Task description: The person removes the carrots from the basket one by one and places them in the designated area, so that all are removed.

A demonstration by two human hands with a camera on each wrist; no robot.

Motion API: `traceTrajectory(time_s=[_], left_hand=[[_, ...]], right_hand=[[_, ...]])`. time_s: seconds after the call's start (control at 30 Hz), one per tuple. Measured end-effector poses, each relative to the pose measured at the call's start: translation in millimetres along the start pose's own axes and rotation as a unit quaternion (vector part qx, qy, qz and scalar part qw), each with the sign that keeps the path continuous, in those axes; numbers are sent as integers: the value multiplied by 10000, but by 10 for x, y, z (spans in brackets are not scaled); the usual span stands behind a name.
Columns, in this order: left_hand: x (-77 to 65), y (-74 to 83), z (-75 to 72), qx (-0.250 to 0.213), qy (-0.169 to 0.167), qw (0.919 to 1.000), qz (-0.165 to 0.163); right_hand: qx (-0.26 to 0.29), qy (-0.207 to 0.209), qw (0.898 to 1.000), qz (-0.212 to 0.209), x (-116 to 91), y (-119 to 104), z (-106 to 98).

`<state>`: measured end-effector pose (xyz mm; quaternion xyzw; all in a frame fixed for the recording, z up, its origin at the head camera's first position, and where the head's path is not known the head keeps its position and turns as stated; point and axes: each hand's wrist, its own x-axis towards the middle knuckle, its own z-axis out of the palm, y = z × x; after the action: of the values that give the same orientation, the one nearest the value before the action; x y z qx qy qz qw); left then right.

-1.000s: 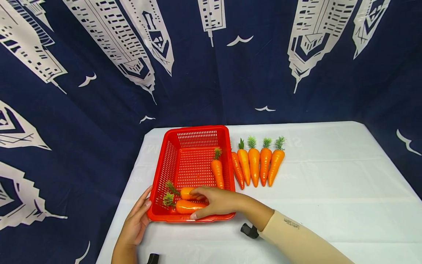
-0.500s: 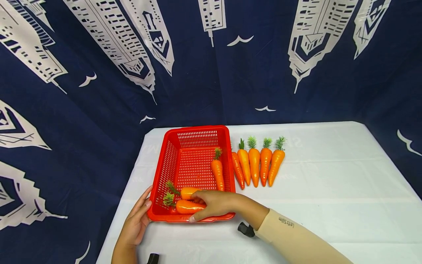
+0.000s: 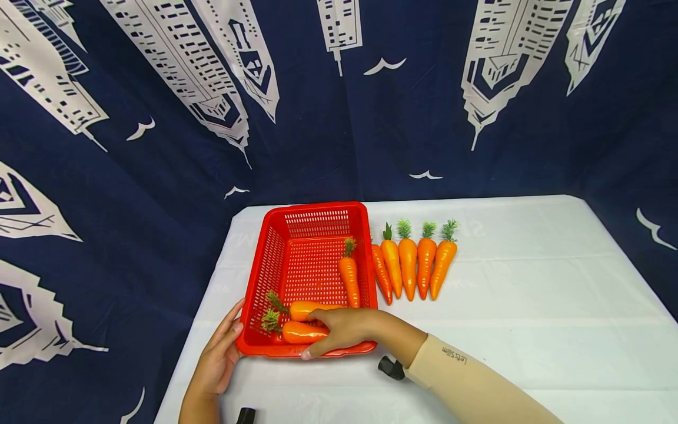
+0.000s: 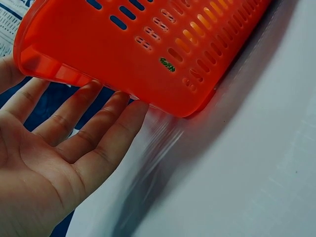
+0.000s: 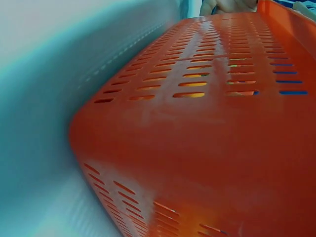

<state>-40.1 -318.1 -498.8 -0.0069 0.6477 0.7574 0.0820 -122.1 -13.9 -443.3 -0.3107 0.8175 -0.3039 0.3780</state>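
Observation:
A red plastic basket (image 3: 256,259) with slotted walls stands on the table. Inside lie two carrots near its front wall, an upper one (image 3: 304,310) and a lower one (image 3: 302,333), plus a third carrot (image 3: 349,280) along the right wall. My left hand (image 3: 217,356) touches the basket's front left corner; its fingers (image 4: 111,153) reach the rim, nearly straight. My right hand (image 3: 341,327) lies over the lower carrot's tip end, thumb on the front rim, index finger between the two front carrots. Its other fingertips are hidden. The right wrist view shows only the basket's outer wall (image 5: 197,133).
Right of the basket, several carrots (image 3: 408,268) lie side by side on the white-covered table (image 3: 529,282), green tops pointing away. A dark blue curtain (image 3: 339,147) with white buildings hangs behind. Black camera mounts (image 3: 391,368) show near both wrists.
My right hand has slid slightly right along the lower carrot, uncovering more of the upper one. The basket, carrots and left hand look unmoved.

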Motion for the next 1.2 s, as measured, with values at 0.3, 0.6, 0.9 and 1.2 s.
traceTrajectory(time_s=[0.3,0.6,0.9,1.2], left_hand=[[-7,-11,-3,-34,-41,10000,24],[-13,-12,1,-41,-44,10000,29],[-15,-17,-6,-18,-22,10000,27],[-10,-13,3,10,4,10000,10]], right_hand=[[-34,-15,10000,-60,8,9,7],[71,-137,9998,89,-10,5,-2],[130,-57,9999,26,3,9,-10],[-104,98,9999,-58,17,6,-17]])
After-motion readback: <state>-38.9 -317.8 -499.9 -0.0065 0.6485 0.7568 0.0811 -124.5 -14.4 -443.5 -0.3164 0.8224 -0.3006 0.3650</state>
